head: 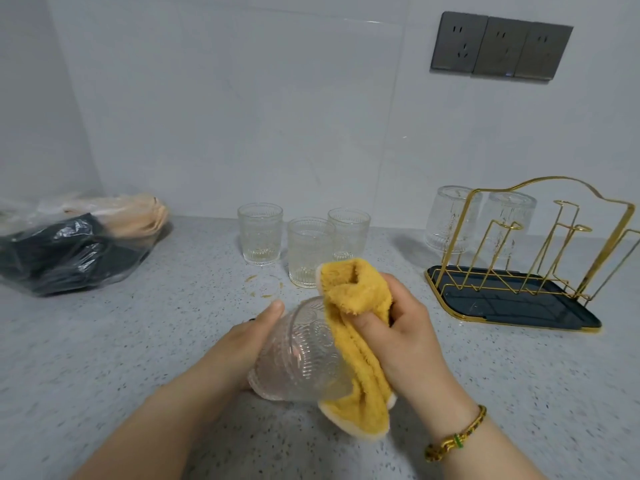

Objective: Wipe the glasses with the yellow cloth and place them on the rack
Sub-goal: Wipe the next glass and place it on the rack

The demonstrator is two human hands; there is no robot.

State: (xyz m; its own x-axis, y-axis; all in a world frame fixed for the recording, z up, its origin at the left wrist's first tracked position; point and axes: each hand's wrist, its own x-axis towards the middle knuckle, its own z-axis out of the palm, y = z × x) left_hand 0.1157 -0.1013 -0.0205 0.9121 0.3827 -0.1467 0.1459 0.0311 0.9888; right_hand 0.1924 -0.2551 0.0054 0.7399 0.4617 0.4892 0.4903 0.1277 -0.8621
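Observation:
My left hand (pixel 242 344) grips a ribbed clear glass (pixel 301 355) tilted on its side above the counter. My right hand (pixel 405 327) holds the yellow cloth (pixel 356 341) pressed against the glass's right side, draped over it. Three more upright glasses (pixel 260 233) (pixel 306 251) (pixel 349 230) stand behind on the counter. The gold wire rack (pixel 540 244) on a dark tray (pixel 512 303) sits at the right, with two glasses (pixel 450 216) (pixel 509 216) upside down on its far pegs.
A plastic bag with dark and beige contents (pixel 72 244) lies at the left on the speckled grey counter (pixel 104 341). Grey wall sockets (pixel 498 46) are on the tiled wall. Small yellowish crumbs (pixel 266 285) lie just in front of the upright glasses.

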